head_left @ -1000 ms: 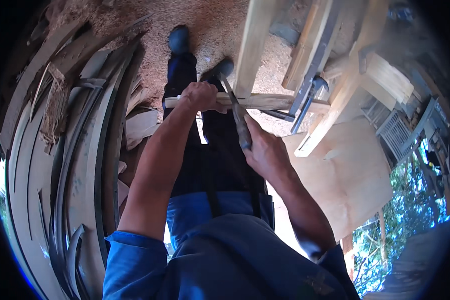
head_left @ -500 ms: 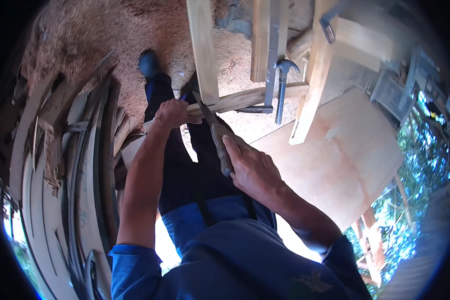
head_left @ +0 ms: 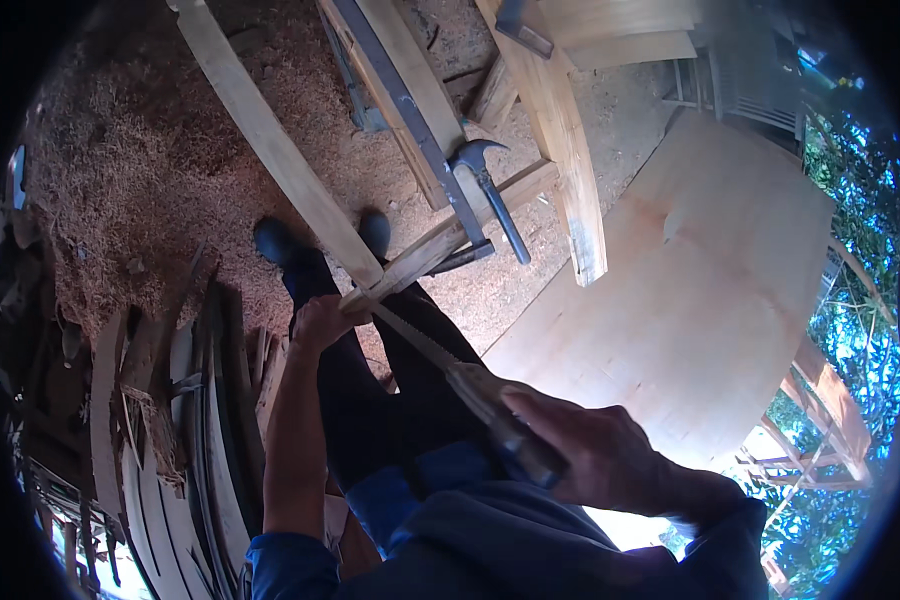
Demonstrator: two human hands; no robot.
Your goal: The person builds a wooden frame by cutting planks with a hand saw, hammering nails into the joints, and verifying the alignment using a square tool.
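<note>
The left hand (head_left: 322, 322) clasps the wooden bar (head_left: 425, 256) — just beside it, the saw (head_left: 462, 377), gripped in the right hand (head_left: 588, 440).

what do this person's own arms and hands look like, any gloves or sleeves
The left hand and right hand are both bare, with no gloves. The left sleeve and right sleeve are plain blue, short and loose, leaving the forearms uncovered. No watch or wristband shows; the right hand is too shaded to tell about rings.
</note>
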